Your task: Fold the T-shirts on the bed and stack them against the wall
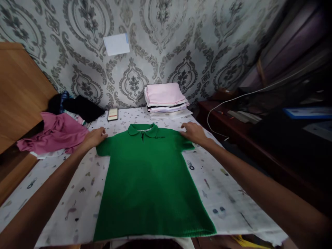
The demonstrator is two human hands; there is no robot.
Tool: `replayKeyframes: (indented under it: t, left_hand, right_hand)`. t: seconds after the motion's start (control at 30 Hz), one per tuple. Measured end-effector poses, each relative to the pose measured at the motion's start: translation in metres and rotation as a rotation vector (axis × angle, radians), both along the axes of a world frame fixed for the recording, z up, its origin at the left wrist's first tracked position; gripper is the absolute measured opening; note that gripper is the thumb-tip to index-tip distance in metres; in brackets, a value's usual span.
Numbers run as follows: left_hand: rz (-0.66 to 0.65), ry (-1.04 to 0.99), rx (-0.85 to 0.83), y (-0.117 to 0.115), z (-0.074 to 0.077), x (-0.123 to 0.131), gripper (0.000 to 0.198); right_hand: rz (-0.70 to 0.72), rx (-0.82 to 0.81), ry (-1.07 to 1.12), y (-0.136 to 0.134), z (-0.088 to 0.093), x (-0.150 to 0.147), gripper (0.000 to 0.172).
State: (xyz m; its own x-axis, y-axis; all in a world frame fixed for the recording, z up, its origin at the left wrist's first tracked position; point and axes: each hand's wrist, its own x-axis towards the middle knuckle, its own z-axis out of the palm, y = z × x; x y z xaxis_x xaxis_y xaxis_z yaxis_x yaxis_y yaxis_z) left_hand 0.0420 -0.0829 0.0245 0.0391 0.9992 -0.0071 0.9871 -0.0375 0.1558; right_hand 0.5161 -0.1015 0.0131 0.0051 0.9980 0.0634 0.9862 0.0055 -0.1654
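Note:
A green short-sleeved polo shirt [147,176] lies flat, front side up, with its collar at the far end and dark lettering on the chest. My left hand [96,136] is at the top edge of the left sleeve, its fingers loosely bent and slightly apart. At the opposite sleeve, my right hand [194,132] touches the fabric near the shoulder, with a gap between thumb and fingers. Neither hand shows cloth gripped between its fingers. The hem of the shirt reaches the near edge of the white printed sheet [80,193].
Folded clothes [164,95] are stacked by the patterned wall. A small framed card [113,114] lies left of them. A pink garment [55,133] and black cloth [84,108] are heaped by a wooden panel [23,86]. A white cable [220,103] hangs at right over a dark red surface.

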Motion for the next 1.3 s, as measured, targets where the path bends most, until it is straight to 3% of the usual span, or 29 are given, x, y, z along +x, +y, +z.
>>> replayKeyframes:
  t: [0.13,0.23,0.33,0.47,0.67,0.8,1.07,1.3]
  left_hand:
    - [-0.29,-0.075,0.148,0.029,0.004,0.066,0.031]
    - [-0.442,-0.071,0.12,0.051,-0.001,0.114,0.031]
    - [-0.461,-0.001,0.064,0.065,-0.013,0.137,0.031]
    - [-0.456,0.004,0.036,0.069,-0.022,0.133,0.033]
    - [-0.415,-0.043,0.015,0.07,-0.015,0.108,0.028]
    - [-0.385,-0.05,-0.068,0.079,-0.018,0.103,0.026]
    - [-0.321,-0.003,-0.024,0.09,-0.029,0.127,0.028]
    - [-0.251,0.027,-0.008,0.087,-0.025,0.143,0.017]
  right_hand:
    - [0.202,-0.021,0.193,0.021,0.01,-0.064,0.027]
    - [0.148,-0.029,0.217,0.043,0.007,-0.104,0.032]
    - [0.041,-0.045,0.227,0.058,-0.002,-0.119,0.031]
    - [-0.03,-0.059,0.267,0.065,-0.011,-0.113,0.018]
    - [-0.022,0.099,0.416,0.063,-0.017,-0.102,0.019]
    - [-0.066,0.105,0.476,0.071,-0.023,-0.107,0.017]
    - [-0.18,0.013,0.439,0.086,-0.028,-0.122,0.019]
    - [-0.094,-0.04,0.403,0.089,-0.021,-0.115,0.028]
